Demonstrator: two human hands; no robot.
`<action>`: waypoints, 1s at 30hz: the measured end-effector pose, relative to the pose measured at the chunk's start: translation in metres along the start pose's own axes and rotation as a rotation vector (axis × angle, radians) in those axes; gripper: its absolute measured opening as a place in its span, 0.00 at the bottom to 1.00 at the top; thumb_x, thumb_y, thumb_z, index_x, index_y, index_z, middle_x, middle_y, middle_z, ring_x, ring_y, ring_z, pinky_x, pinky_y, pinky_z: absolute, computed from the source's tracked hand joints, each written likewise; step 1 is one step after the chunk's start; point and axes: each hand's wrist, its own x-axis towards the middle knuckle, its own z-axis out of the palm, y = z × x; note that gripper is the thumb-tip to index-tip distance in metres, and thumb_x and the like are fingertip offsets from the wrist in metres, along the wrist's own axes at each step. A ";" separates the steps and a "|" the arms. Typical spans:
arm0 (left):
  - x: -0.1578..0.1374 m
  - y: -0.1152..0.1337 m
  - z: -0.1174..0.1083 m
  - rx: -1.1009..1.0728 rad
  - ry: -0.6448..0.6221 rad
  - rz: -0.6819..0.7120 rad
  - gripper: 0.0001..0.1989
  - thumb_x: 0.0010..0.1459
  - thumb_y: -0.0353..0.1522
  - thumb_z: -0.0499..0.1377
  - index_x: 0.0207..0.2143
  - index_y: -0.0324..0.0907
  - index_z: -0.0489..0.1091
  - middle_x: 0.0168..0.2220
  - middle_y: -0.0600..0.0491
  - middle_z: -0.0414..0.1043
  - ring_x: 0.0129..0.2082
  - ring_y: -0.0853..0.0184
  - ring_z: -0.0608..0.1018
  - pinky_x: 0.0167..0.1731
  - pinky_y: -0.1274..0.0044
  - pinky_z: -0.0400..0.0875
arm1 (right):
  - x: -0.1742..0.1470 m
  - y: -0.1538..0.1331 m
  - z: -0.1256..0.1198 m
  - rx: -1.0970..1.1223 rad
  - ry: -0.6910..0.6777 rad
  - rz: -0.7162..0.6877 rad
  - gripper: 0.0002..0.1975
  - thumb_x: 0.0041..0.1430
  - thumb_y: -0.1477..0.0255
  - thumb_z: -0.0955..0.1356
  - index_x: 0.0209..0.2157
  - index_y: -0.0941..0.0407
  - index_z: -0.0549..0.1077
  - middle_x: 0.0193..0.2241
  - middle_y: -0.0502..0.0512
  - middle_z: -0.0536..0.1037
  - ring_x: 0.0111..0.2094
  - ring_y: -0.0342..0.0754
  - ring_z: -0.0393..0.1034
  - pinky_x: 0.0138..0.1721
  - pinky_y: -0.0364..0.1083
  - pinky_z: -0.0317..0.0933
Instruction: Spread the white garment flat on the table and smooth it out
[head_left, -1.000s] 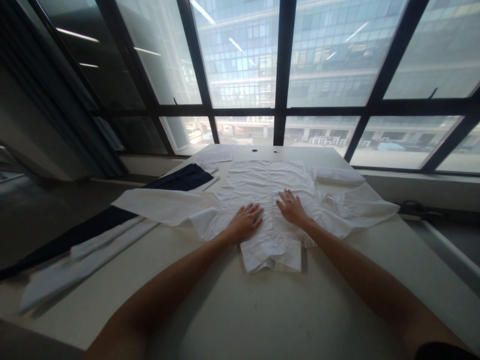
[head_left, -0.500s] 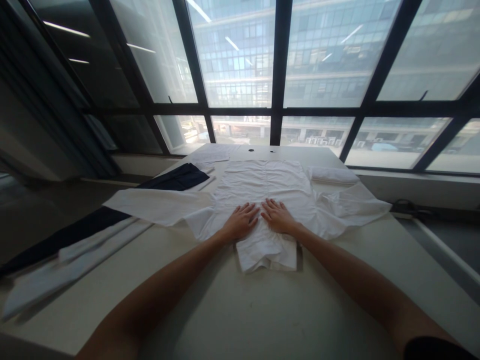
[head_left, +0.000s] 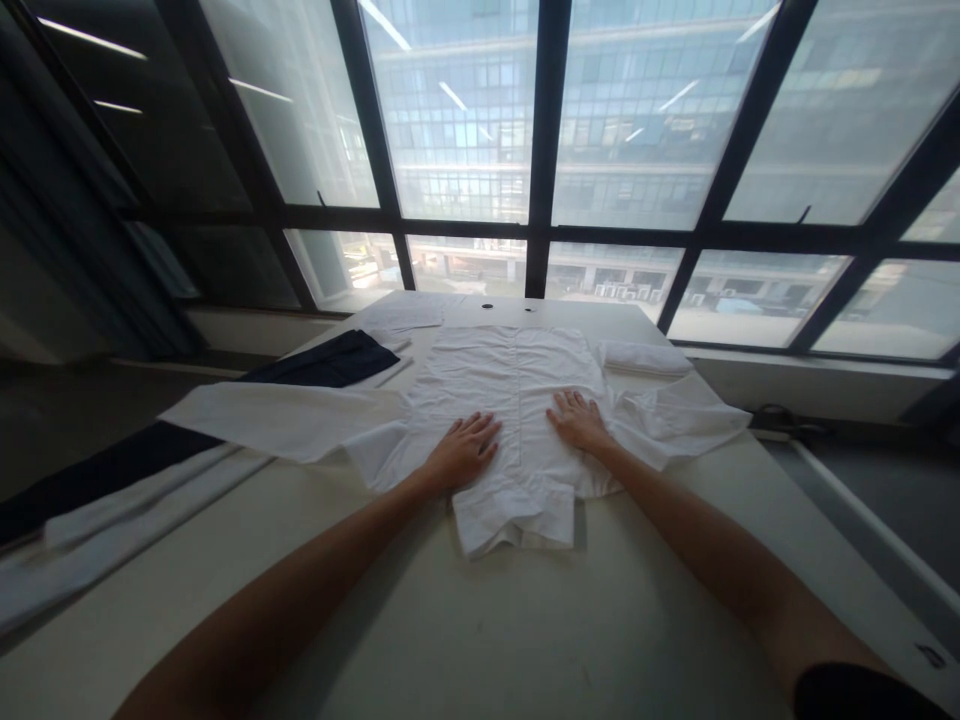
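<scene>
A white shirt (head_left: 510,380) lies spread flat on a pale table (head_left: 525,620), its collar end nearest me and its sleeves stretched out to both sides. My left hand (head_left: 461,450) rests palm down on the shirt's left half, fingers apart. On the right half my right hand (head_left: 576,420) lies flat as well, fingers spread. The two hands sit either side of the button placket, a short gap between them. Neither hand grips the cloth.
A dark navy garment (head_left: 330,362) and long white cloth strips (head_left: 127,515) lie along the table's left side. A folded white piece (head_left: 646,357) sits at the right, another white cloth (head_left: 405,315) at the far left. Large windows stand behind the table's far edge.
My hands came together at the shirt's middle, then slid apart again, the right hand going outward to the right. The camera view shifted slightly.
</scene>
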 end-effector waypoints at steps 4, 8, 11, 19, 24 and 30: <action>0.000 0.001 -0.001 -0.002 -0.011 -0.003 0.26 0.71 0.41 0.45 0.68 0.46 0.59 0.71 0.49 0.53 0.70 0.55 0.55 0.67 0.57 0.51 | 0.003 0.025 0.000 -0.041 0.040 0.056 0.33 0.72 0.56 0.51 0.71 0.58 0.52 0.72 0.61 0.49 0.71 0.57 0.41 0.67 0.60 0.40; 0.000 0.001 -0.002 -0.003 -0.023 -0.014 0.26 0.71 0.41 0.45 0.68 0.47 0.59 0.71 0.50 0.53 0.71 0.55 0.55 0.67 0.57 0.51 | 0.004 0.032 0.003 -0.057 0.060 0.056 0.33 0.72 0.56 0.51 0.71 0.59 0.52 0.71 0.63 0.51 0.71 0.58 0.43 0.67 0.60 0.41; 0.000 0.001 -0.002 -0.004 -0.024 -0.014 0.26 0.71 0.41 0.45 0.68 0.46 0.58 0.71 0.49 0.52 0.71 0.55 0.54 0.67 0.57 0.50 | 0.004 0.031 0.005 -0.063 0.071 0.043 0.32 0.73 0.57 0.51 0.70 0.59 0.53 0.71 0.64 0.52 0.70 0.58 0.44 0.66 0.60 0.42; 0.000 0.002 -0.006 -0.016 -0.067 -0.032 0.27 0.72 0.42 0.44 0.69 0.46 0.56 0.72 0.49 0.50 0.71 0.55 0.52 0.68 0.57 0.47 | 0.006 0.034 0.011 -0.081 0.105 0.032 0.31 0.73 0.58 0.53 0.69 0.58 0.55 0.70 0.65 0.53 0.70 0.57 0.45 0.66 0.60 0.43; 0.017 0.014 -0.012 -0.024 -0.236 -0.065 0.29 0.71 0.45 0.43 0.70 0.46 0.52 0.73 0.46 0.44 0.72 0.49 0.49 0.65 0.49 0.48 | 0.005 0.031 0.011 -0.074 0.122 0.045 0.30 0.72 0.58 0.54 0.69 0.59 0.56 0.70 0.66 0.55 0.69 0.58 0.47 0.65 0.60 0.45; 0.075 0.054 0.005 -0.010 -0.127 -0.013 0.31 0.72 0.47 0.40 0.71 0.43 0.48 0.72 0.44 0.47 0.72 0.50 0.50 0.65 0.50 0.47 | 0.004 0.031 0.011 -0.077 0.139 0.025 0.30 0.72 0.59 0.54 0.68 0.60 0.58 0.69 0.67 0.56 0.69 0.58 0.47 0.65 0.60 0.45</action>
